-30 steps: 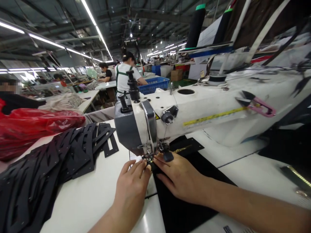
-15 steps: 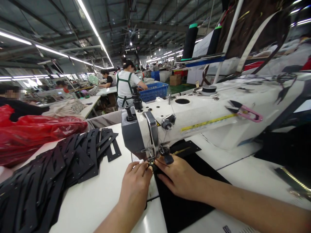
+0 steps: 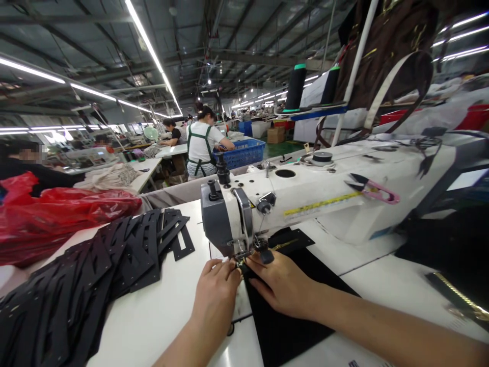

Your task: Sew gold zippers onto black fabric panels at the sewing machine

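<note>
A black fabric panel (image 3: 282,336) lies on the white bed of a sewing machine (image 3: 317,209), its upper left edge at the presser foot (image 3: 241,255). My left hand (image 3: 216,290) is closed, with bent fingertips pinching the panel's edge just left of the foot. Across the panel's upper part rests my right hand (image 3: 284,280), fingers reaching to the foot's right side and thumb lower on the cloth. Its fingertips hold the edge there, partly hidden by the machine parts. Behind that hand shows a black strip with a gold zipper (image 3: 286,243). Something small and gold-coloured glints at the needle.
Many black cut frames (image 3: 114,255) overlap on the table at left, beside a red plastic bag (image 3: 69,214). Pink-handled snips (image 3: 376,191) lie on the machine arm. Black thread cones (image 3: 296,89) stand behind. Co-workers sit and stand further back, one at a blue basket (image 3: 246,153).
The whole view has shifted slightly, so the machine and table appear a little further right and lower. Both hands keep almost the same place at the presser foot.
</note>
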`<action>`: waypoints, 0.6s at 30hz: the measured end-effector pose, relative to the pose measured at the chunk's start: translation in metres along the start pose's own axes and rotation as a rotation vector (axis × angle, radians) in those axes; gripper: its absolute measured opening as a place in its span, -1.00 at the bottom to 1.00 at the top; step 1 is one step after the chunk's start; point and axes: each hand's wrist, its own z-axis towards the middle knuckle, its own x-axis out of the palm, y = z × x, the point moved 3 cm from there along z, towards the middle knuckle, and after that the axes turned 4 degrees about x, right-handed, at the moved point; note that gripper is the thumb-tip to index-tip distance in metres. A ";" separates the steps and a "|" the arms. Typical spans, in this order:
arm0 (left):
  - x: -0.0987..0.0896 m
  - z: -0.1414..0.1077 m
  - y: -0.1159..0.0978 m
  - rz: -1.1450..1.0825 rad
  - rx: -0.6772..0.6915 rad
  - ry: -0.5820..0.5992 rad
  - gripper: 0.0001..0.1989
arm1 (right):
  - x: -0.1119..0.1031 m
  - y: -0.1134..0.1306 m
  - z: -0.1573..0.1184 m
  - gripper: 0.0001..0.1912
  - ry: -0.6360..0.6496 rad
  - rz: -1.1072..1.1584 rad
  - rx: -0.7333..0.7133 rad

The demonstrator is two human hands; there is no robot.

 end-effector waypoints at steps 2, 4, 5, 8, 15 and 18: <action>0.000 0.001 0.001 -0.004 -0.002 -0.001 -0.89 | 0.001 0.000 0.000 -0.70 0.006 -0.010 0.005; 0.000 0.002 0.002 -0.010 -0.002 -0.004 -0.89 | 0.001 0.000 0.001 -0.71 0.009 -0.026 0.011; 0.000 0.003 0.002 -0.012 -0.002 -0.007 -0.88 | 0.000 0.000 0.001 -0.72 0.009 -0.032 0.013; -0.001 0.003 0.002 -0.015 0.001 -0.011 -0.87 | 0.000 0.000 0.001 -0.71 0.007 -0.033 0.009; 0.001 0.002 0.003 -0.016 -0.026 0.016 -0.89 | 0.002 -0.002 0.002 -0.71 -0.015 -0.036 0.000; 0.002 0.003 0.005 -0.024 -0.035 0.024 -0.90 | 0.000 -0.005 0.003 -0.69 -0.022 -0.061 0.014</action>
